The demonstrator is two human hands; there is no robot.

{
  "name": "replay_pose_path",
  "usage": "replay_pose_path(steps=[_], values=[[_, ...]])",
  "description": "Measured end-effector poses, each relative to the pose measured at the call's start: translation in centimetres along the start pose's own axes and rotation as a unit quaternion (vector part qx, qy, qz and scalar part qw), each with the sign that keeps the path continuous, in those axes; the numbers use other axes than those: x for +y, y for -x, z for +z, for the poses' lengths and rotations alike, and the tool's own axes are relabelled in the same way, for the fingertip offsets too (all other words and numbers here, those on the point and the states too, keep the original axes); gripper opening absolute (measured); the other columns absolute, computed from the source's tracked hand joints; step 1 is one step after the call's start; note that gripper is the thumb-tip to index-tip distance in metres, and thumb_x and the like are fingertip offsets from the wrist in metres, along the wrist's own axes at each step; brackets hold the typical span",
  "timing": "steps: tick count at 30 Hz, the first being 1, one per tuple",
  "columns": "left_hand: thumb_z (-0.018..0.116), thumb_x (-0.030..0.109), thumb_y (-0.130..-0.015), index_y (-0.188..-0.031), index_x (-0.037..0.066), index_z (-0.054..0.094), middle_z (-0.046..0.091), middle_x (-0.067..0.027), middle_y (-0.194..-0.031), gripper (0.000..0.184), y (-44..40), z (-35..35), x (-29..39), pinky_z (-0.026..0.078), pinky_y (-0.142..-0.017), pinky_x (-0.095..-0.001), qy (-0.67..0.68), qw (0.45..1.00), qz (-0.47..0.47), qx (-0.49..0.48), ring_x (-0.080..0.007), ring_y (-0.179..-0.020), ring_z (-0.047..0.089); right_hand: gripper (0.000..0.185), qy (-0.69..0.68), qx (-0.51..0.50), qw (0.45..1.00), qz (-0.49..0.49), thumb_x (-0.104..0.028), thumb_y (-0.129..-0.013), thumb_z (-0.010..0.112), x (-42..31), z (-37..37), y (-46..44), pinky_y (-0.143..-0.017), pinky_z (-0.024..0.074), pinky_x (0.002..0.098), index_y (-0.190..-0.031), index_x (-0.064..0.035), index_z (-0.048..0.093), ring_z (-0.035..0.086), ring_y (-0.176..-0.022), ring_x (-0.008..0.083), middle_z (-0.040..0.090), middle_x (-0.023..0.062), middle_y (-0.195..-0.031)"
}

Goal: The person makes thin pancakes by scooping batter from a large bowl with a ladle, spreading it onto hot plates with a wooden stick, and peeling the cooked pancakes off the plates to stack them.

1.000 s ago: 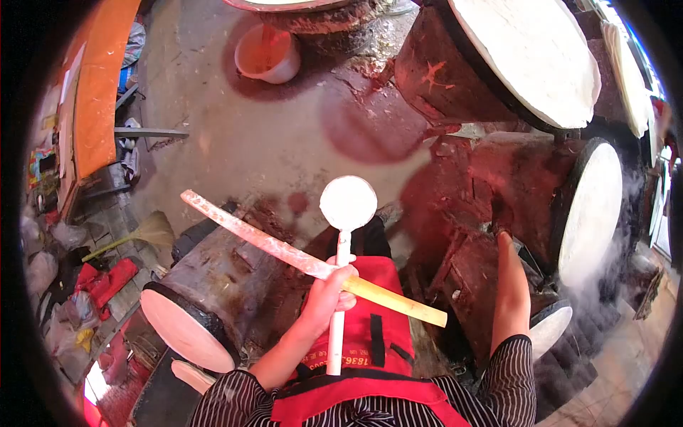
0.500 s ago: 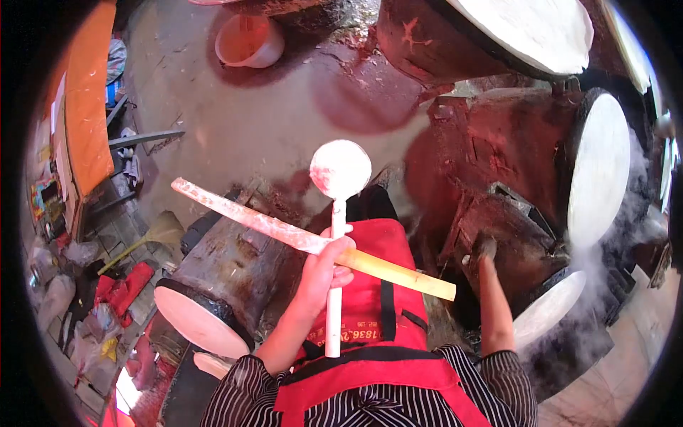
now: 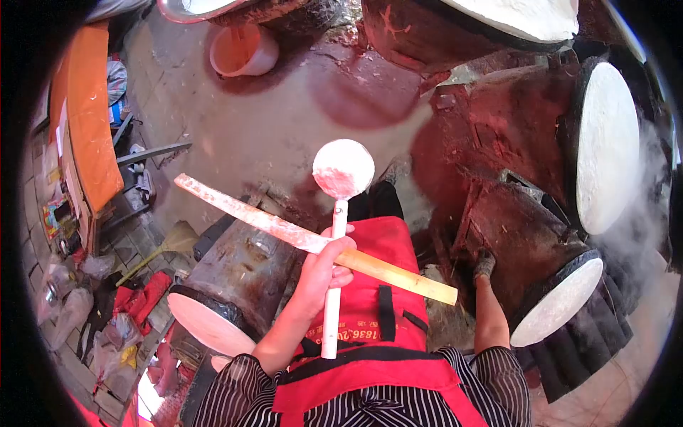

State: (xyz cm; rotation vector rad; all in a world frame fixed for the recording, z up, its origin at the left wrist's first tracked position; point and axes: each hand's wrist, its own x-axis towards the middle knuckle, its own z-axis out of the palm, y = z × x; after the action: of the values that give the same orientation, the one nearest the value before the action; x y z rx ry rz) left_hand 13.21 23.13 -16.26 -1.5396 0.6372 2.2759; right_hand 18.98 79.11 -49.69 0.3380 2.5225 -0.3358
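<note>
My left hand (image 3: 326,274) is closed around the white handle of a ladle (image 3: 343,169) and a curved wooden strip (image 3: 249,213), which cross in its grip over my red apron (image 3: 377,249). The ladle's round cup points away from me and has whitish residue in it. My right hand (image 3: 484,265) looks dark and is against the side of a dark drum (image 3: 519,238) at the lower right; its fingers are too indistinct to read. That drum carries a white round top (image 3: 558,302).
Another drum with a white round top (image 3: 608,149) stands at right, with steam beside it. More white-topped drums are at upper right (image 3: 526,16) and lower left (image 3: 212,325). A bucket (image 3: 244,51) sits on the floor; bags and a broom (image 3: 178,240) lie left.
The view has shifted. My right hand has moved down and left along the lower-right drum, away from the upper one. My left hand keeps its hold on the ladle and strip.
</note>
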Motion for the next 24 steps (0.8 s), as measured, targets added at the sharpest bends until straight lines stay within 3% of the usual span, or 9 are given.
replay_pose_path(steps=[5,8,11,14,17,20,23,24], values=[[0.044,0.012,-0.088,-0.115,0.004,0.042,0.044,0.0009,-0.074,0.028,0.0,0.1,0.0,0.024,-0.034,-0.0133,-0.005,1.000,-0.007,0.003,0.0000,-0.043,0.028,0.022,0.064,-0.054,0.996,-0.030,-0.025,-0.080,0.054,1.6,0.8,0.1,-0.073,0.0445,0.0364,-0.090,-0.0074,0.063,0.058,-0.082,0.0314,0.062,0.0139,-0.089],[0.044,0.013,-0.088,-0.115,0.004,0.043,0.043,0.0010,-0.074,0.028,0.2,0.6,0.4,0.024,-0.034,-0.0131,-0.015,1.000,-0.005,0.009,0.0001,-0.043,0.028,0.019,0.116,0.004,0.990,-0.085,-0.021,-0.080,0.055,5.6,4.3,-0.2,-0.072,0.0440,0.0347,-0.091,-0.0073,0.063,0.059,-0.080,0.0282,0.063,0.0127,-0.088],[0.047,0.013,-0.087,-0.114,0.006,0.042,0.045,0.0006,-0.076,0.028,0.2,0.3,0.9,0.025,-0.035,-0.0147,-0.011,1.000,-0.006,-0.002,-0.0010,-0.044,0.027,0.019,-0.123,-0.011,0.989,0.085,-0.021,-0.081,0.054,2.7,2.7,0.3,-0.073,0.0440,0.0325,-0.091,-0.0079,0.064,0.058,-0.080,0.0241,0.063,0.0111,-0.088],[0.047,0.013,-0.087,-0.114,0.007,0.041,0.045,0.0004,-0.078,0.028,0.3,0.1,1.2,0.025,-0.036,-0.0156,-0.008,1.000,-0.005,-0.010,-0.0016,-0.044,0.027,0.020,-0.113,-0.010,0.994,-0.003,-0.022,-0.084,0.051,0.1,0.7,1.5,-0.075,0.0447,0.0317,-0.093,-0.0084,0.063,0.058,-0.081,0.0228,0.063,0.0106,-0.091],[0.045,0.013,-0.088,-0.114,0.006,0.042,0.044,0.0009,-0.074,0.028,0.4,0.4,1.4,0.024,-0.034,-0.0139,-0.007,1.000,0.002,0.002,-0.0004,-0.043,0.028,0.028,0.146,-0.156,0.977,0.025,-0.019,-0.086,0.043,-3.1,-1.6,1.4,-0.085,0.0395,0.0297,-0.112,-0.0106,0.048,0.048,-0.102,0.0182,0.049,0.0055,-0.114],[0.044,0.012,-0.089,-0.115,0.005,0.042,0.043,0.0012,-0.073,0.027,0.2,0.5,1.5,0.023,-0.033,-0.0130,-0.010,1.000,0.006,0.006,0.0003,-0.043,0.028,0.044,0.391,-0.287,0.873,0.050,-0.016,-0.088,0.035,-5.2,-2.5,0.5,-0.096,0.0342,0.0278,-0.132,-0.0129,0.034,0.038,-0.122,0.0137,0.035,0.0004,-0.137],[0.043,0.012,-0.089,-0.115,0.005,0.042,0.043,0.0012,-0.073,0.028,-0.1,0.8,1.7,0.024,-0.033,-0.0129,-0.016,1.000,0.006,0.002,0.0004,-0.043,0.028,0.045,0.377,-0.274,0.884,-0.034,-0.015,-0.088,0.036,1.6,1.2,-0.6,-0.096,0.0350,0.0279,-0.133,-0.0124,0.032,0.039,-0.121,0.0136,0.037,0.0008,-0.136],[0.043,0.012,-0.089,-0.116,0.005,0.042,0.043,0.0012,-0.073,0.028,-0.2,0.9,1.8,0.024,-0.033,-0.0129,-0.018,1.000,0.005,0.000,0.0004,-0.043,0.028,0.043,0.268,-0.257,0.928,0.011,-0.015,-0.088,0.036,1.3,1.1,-0.6,-0.095,0.0357,0.0280,-0.131,-0.0122,0.034,0.041,-0.120,0.0142,0.039,0.0015,-0.134]])
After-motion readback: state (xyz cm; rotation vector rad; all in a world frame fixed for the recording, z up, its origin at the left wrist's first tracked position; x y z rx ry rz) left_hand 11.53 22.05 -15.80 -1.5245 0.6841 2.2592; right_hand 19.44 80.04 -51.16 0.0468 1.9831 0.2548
